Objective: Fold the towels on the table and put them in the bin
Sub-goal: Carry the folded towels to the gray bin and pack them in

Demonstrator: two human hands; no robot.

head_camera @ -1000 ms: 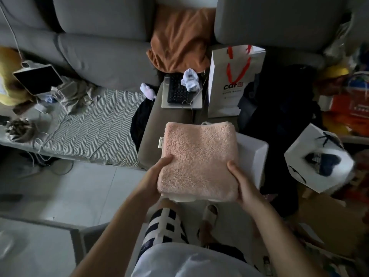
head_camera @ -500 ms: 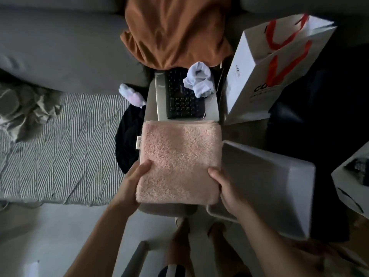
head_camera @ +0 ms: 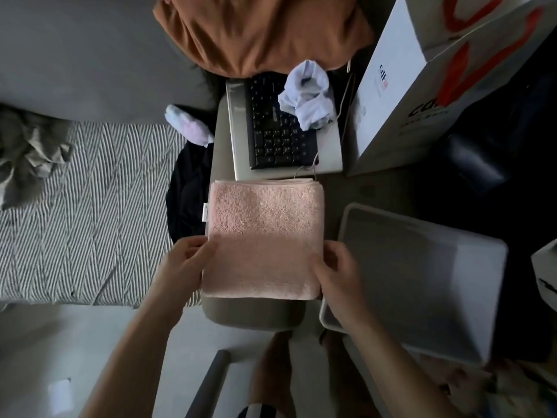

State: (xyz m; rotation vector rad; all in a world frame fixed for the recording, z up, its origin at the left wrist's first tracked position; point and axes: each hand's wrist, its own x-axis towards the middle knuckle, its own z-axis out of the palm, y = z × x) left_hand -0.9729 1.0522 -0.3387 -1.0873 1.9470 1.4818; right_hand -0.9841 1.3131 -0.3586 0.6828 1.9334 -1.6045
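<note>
Both thumbs lie on top of the folded pink towel [head_camera: 263, 236], the other fingers curled under its near corners: the left hand [head_camera: 184, 263] grips the left edge, the right hand [head_camera: 337, 273] the right. Forearms reach in from below. Since half a second ago the towel has settled lower onto the grey table [head_camera: 256, 312], just left of the white bin [head_camera: 422, 267].

Towel [head_camera: 265, 236]: pale pink, plain, small white tag on one edge. Bin [head_camera: 422, 276]: light grey. Desk [head_camera: 256, 312]: beige-grey. Keyboard [head_camera: 277, 128]: black keys on a silver base. Crumpled cloth [head_camera: 307, 95] on it: white. Garment [head_camera: 265, 31]: burnt orange. Paper bag [head_camera: 422, 86]: white, red handles, dark lettering. Bedding [head_camera: 90, 212]: grey-and-white herringbone stripes. Sofa [head_camera: 75, 55]: grey.
</note>
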